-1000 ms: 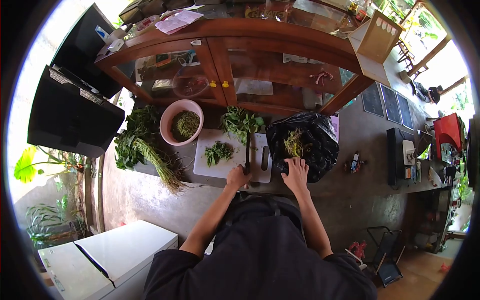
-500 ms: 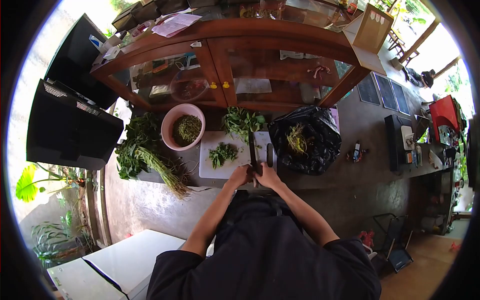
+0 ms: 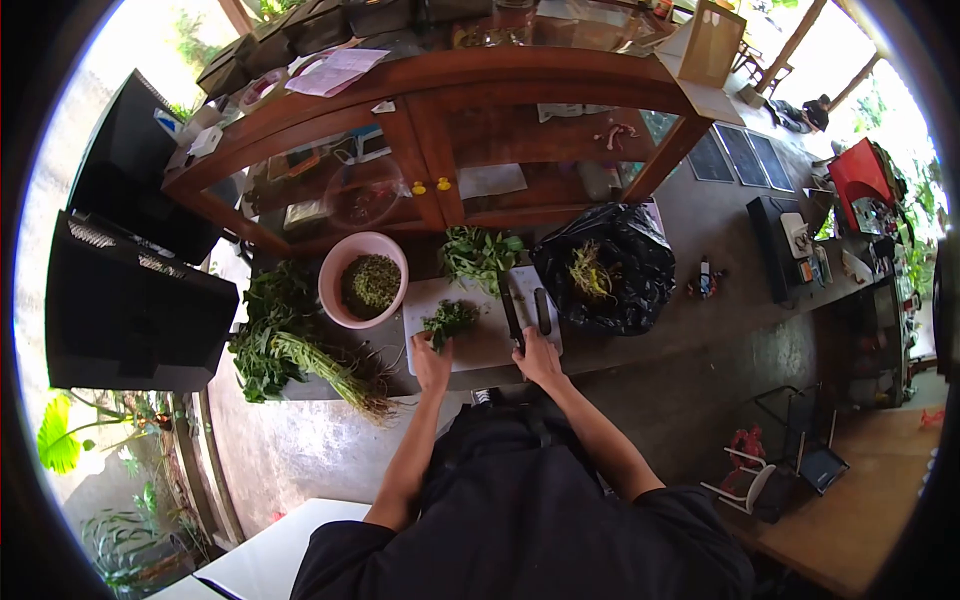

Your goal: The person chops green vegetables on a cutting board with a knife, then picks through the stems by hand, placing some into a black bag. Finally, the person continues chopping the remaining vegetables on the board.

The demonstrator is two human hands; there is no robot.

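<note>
My right hand (image 3: 538, 357) is closed around the handle of a dark-bladed knife (image 3: 509, 306), whose blade points away over the right part of the white cutting board (image 3: 481, 345). At the board's near left edge, my left hand (image 3: 431, 364) has its fingers apart at the lower side of a pile of chopped greens (image 3: 452, 317). Uncut leafy greens (image 3: 480, 255) rest at the far edge of the board. A pink bowl (image 3: 331, 295) with chopped green pieces inside stands just beyond the board's left side.
A bundle of long-stemmed greens with roots (image 3: 318, 362) lies on the counter at left. On the right sits a black plastic bag (image 3: 640, 290) containing yellowish roots and stems. Behind the board rises a wooden glass-door cabinet (image 3: 428, 150). Far right, a person (image 3: 800, 115) is in the background.
My left hand has left the spot beside my right hand and moved left to the chopped greens. The right hand still grips the knife. The view has shifted slightly.
</note>
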